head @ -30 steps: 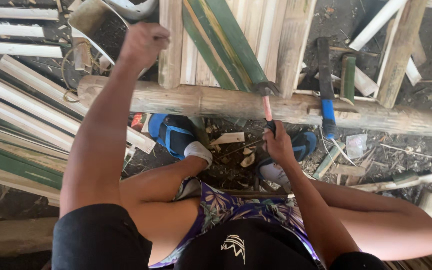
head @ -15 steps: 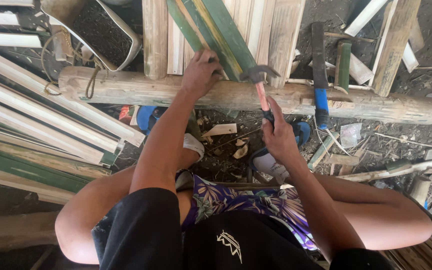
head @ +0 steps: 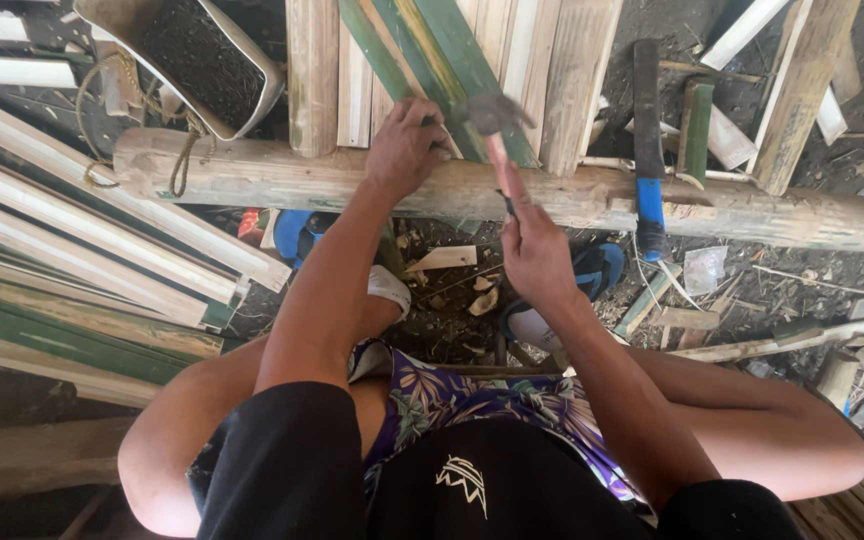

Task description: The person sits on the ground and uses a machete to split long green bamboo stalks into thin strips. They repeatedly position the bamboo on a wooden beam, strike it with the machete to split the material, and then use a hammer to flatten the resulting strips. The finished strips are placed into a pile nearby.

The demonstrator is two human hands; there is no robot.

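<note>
Two hands are working at the log (head: 352,180): your left hand (head: 407,145) is pressing down on the green slat (head: 452,60) where it crosses the log, fingers curled, likely pinching a nail, though I cannot tell. Your right hand (head: 532,250) is gripping the pink handle of the hammer (head: 492,115), whose head is hovering just beside the left fingers. Being stiff, light and probably smooth-skinned, the slat is likely best pinned near the log.

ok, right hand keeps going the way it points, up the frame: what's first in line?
Likely the thick bamboo pole lying crosswise just beyond the right hand, whose grip is closed on a hammer. The hammer head already sits over the green slats; depth unclear.
</note>
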